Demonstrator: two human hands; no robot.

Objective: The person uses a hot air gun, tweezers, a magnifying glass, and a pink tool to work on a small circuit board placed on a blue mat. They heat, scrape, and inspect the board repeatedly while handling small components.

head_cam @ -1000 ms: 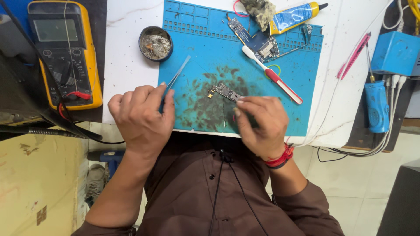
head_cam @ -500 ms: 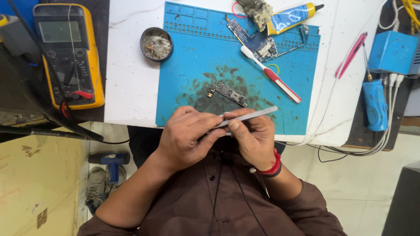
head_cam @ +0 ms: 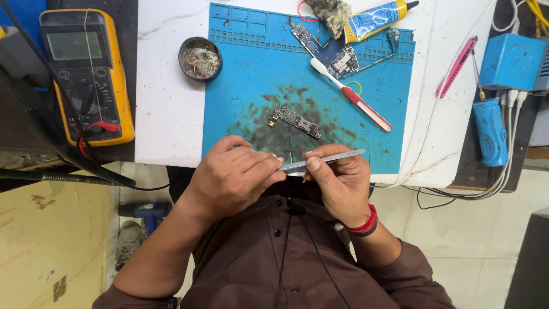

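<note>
My left hand [head_cam: 231, 174] and my right hand [head_cam: 337, 180] meet at the near edge of the blue work mat [head_cam: 251, 86]. Both grip a slim metal tool [head_cam: 331, 158] that lies nearly level between them, its free end pointing right. Just beyond the hands a small dark circuit board [head_cam: 294, 121] lies on the stained middle of the mat. A second circuit board [head_cam: 334, 57] sits at the mat's far side, with a red and white toothbrush [head_cam: 354, 97] lying slantwise next to it.
A yellow multimeter [head_cam: 86, 74] with leads stands at the left. A round tin [head_cam: 200, 57] sits on the white table [head_cam: 163, 114]. A glue tube [head_cam: 374, 17], pink cutter [head_cam: 457, 66] and blue boxes [head_cam: 509, 60] with cables lie to the right.
Both hands have come off the mat and drawn back to its near edge. The left hand brought the metal tool with it and the right hand now grips it too; the small board lies free.
</note>
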